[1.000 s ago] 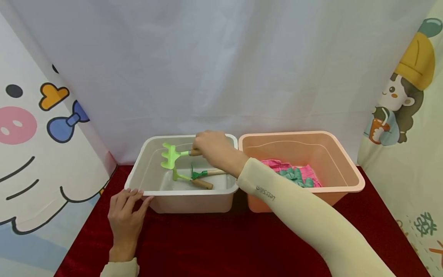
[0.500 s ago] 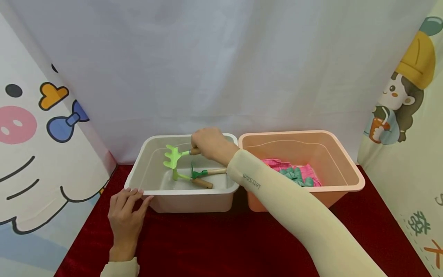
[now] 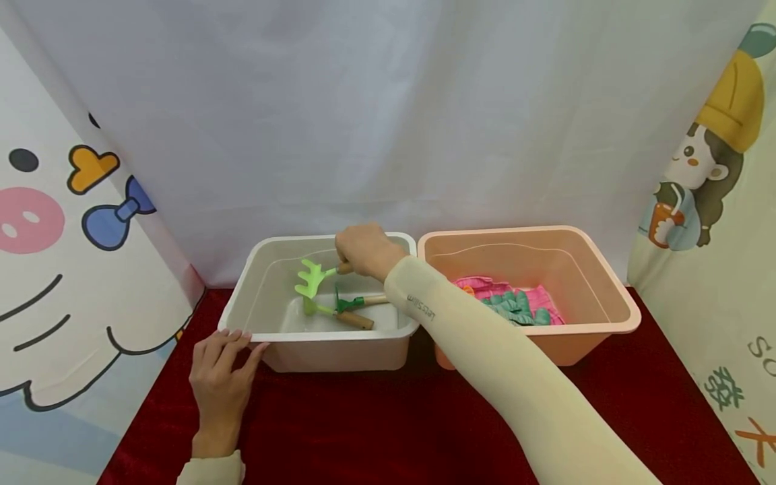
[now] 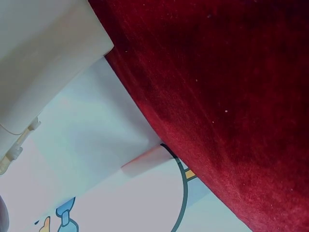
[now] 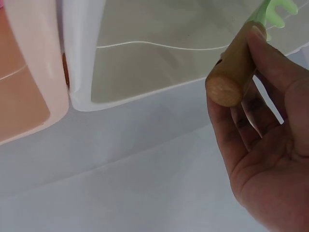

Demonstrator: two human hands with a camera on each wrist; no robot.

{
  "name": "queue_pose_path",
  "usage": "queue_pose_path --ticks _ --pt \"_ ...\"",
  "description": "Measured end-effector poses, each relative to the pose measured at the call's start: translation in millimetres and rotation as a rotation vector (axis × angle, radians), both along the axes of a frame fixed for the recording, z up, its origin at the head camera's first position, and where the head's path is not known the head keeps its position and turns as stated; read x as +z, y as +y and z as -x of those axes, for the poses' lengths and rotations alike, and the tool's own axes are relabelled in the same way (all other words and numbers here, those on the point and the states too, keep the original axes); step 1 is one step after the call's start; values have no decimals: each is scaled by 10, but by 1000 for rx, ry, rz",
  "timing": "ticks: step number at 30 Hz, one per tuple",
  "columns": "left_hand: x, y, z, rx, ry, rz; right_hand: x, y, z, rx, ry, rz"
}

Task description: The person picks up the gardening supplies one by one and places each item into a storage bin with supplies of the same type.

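My right hand (image 3: 370, 250) grips the wooden handle of a light green toy hand rake (image 3: 312, 277) over the back of the white bin (image 3: 327, 337). In the right wrist view, the thumb and fingers close round the wooden handle (image 5: 231, 72). Below the rake lie a light green tool with a brown wooden handle (image 3: 354, 320) and a dark green rake with a pale handle (image 3: 351, 303). At the bin's front left corner, my left hand (image 3: 221, 380) holds the rim, fingers over the top and thumb in front. The left wrist view shows mostly cloth and the bin's side (image 4: 53, 63).
To the right, beside the white bin, stands a peach bin (image 3: 597, 296) with green gloves (image 3: 515, 306) and pink fabric (image 3: 548, 300) inside. Both stand on a dark red cloth (image 3: 339, 431). A white curtain (image 3: 339, 121) hangs behind, with printed panels at either side.
The light green rake has shifted right and slightly down in the head view. My right hand has moved a little left and back, its forearm swinging left. My left hand stays on the rim.
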State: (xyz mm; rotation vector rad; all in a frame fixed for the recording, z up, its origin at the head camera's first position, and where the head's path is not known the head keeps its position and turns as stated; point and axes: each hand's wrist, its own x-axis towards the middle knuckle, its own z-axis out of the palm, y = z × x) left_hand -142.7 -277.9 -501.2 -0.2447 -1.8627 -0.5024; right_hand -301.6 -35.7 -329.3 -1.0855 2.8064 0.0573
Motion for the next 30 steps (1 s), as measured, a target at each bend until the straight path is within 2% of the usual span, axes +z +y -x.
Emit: queue_pose_path --ticks 11,30 --pt "12 -19 6 -10 16 -3 -57 -51 49 -27 -16 -36" --pt "14 -11 -14 2 -14 8 -198 -94 129 -80 -2 -85"
